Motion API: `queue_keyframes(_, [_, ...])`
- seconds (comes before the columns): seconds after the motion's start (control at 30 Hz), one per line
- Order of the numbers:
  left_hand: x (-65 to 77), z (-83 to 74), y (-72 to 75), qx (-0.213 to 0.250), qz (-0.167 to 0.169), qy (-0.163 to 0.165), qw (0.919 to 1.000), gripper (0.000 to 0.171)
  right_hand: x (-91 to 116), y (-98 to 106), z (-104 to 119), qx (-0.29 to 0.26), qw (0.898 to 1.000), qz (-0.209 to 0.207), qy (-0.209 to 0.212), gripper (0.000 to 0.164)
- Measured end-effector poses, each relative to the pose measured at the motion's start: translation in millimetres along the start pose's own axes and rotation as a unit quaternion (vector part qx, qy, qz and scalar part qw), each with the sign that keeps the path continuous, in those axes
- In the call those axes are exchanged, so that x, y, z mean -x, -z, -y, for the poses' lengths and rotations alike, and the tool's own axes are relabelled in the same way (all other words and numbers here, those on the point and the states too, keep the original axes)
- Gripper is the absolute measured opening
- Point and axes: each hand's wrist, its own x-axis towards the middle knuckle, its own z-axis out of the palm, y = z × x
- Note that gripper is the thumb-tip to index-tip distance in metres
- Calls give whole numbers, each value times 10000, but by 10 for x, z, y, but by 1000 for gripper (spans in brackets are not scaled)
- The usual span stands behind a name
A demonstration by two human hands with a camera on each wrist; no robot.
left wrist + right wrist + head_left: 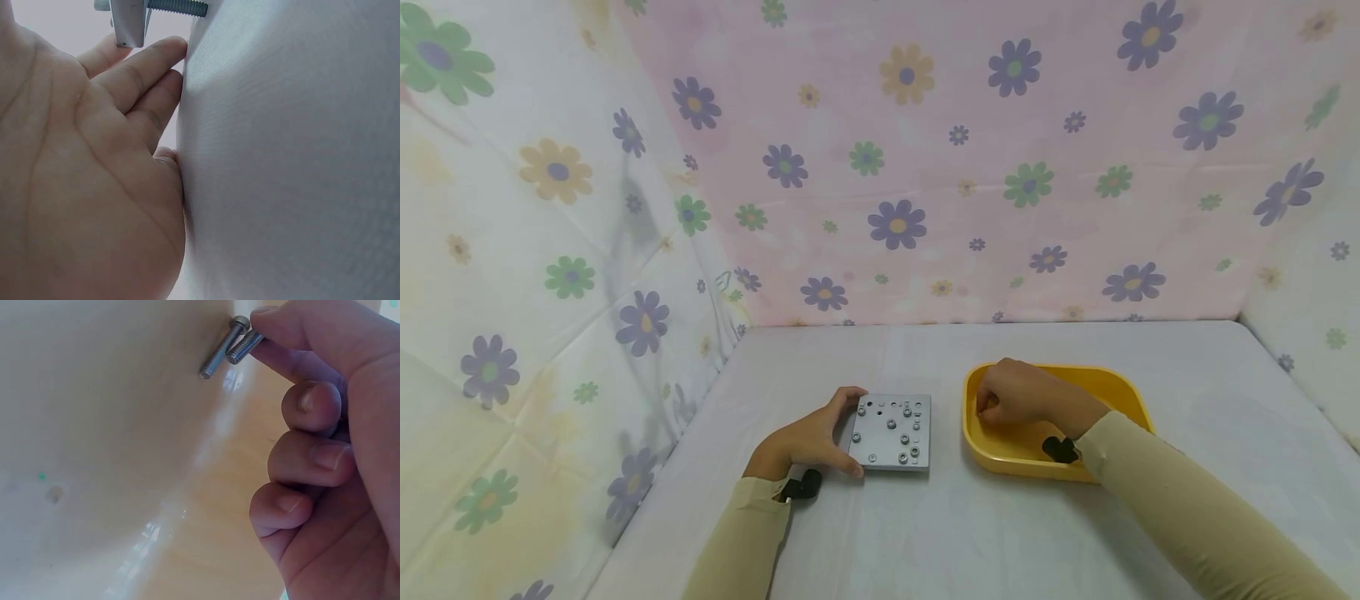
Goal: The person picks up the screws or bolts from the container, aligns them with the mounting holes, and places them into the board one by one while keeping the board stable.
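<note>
A silver metal plate [880, 437] with holes and several socket head screws [891, 424] in it lies on the table. My left hand [811, 437] grips its left side, thumb at the near corner and fingers at the far one. In the left wrist view, a threaded screw end [178, 7] sticks out of the plate [129, 24] towards the table. Inside a yellow bin [1022, 468], my right hand [1018, 392] pinches a screw [246, 347] between thumb and forefinger; its head is hidden. A second socket head screw [220, 351] lies right beside it, its head close to the thumb tip.
The bin stands to the right of the plate, its near wall [112, 425] filling much of the right wrist view. A white cloth covers the table [850, 542]. Flowered curtains [955, 183] hang behind and on both sides.
</note>
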Motion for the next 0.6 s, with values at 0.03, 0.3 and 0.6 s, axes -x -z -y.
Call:
queue_keyframes(0.03, [1, -3, 0, -1, 3, -5, 10000, 123, 2, 1, -3, -48, 10000, -4, -68, 5])
queue_keyframes(0.3, [-4, -15, 4, -70, -33, 44, 10000, 122, 30, 15, -20, -368, 9989, -205, -223, 6])
queue_keyframes(0.6, [0, -11, -1, -108, -56, 80, 9999, 122, 77, 54, -39, -705, 9956, -593, -186, 6])
